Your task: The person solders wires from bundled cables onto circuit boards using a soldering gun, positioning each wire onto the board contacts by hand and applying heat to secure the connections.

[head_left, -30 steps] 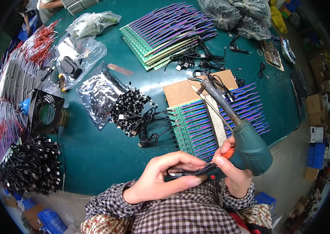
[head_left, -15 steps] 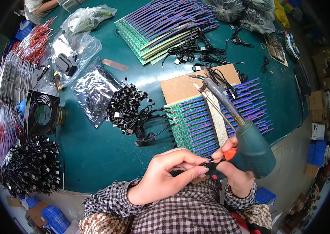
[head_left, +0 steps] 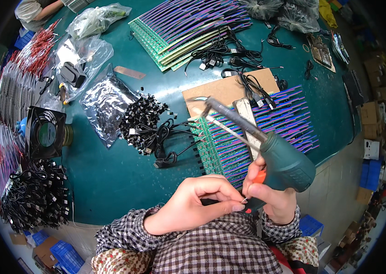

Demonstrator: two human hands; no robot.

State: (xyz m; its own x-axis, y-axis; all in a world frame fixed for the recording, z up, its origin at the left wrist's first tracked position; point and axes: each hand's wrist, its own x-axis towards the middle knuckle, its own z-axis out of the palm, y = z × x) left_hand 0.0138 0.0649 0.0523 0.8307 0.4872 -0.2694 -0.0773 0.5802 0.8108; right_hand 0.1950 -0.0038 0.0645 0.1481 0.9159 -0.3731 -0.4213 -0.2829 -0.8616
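My right hand (head_left: 273, 196) is wrapped round the handle of a green soldering gun (head_left: 288, 162) with an orange trigger (head_left: 259, 177). The gun's metal barrel points up and to the left, with a thin feed tube along its underside. My left hand (head_left: 197, 203) is pinched at the rear of the gun, its fingertips touching or nearly touching the right hand's. Between them shows the short end of a thin silvery wire (head_left: 245, 200); the rest is hidden by the fingers. Below the barrel lies a green circuit board panel (head_left: 209, 150) with rows of purple-blue wires.
Left of the panel lie black cables (head_left: 161, 141) and a heap of small black connectors (head_left: 140, 116). More wired panels (head_left: 149, 43) are stacked at the back. A fan (head_left: 46, 132) and cable bundles (head_left: 35, 196) stand at the left. A brown board (head_left: 211, 93) lies behind the panel.
The soldering gun has tilted further left, its tip moving left and slightly down. Both hands stay close together, and a silvery wire end now shows between the fingertips.
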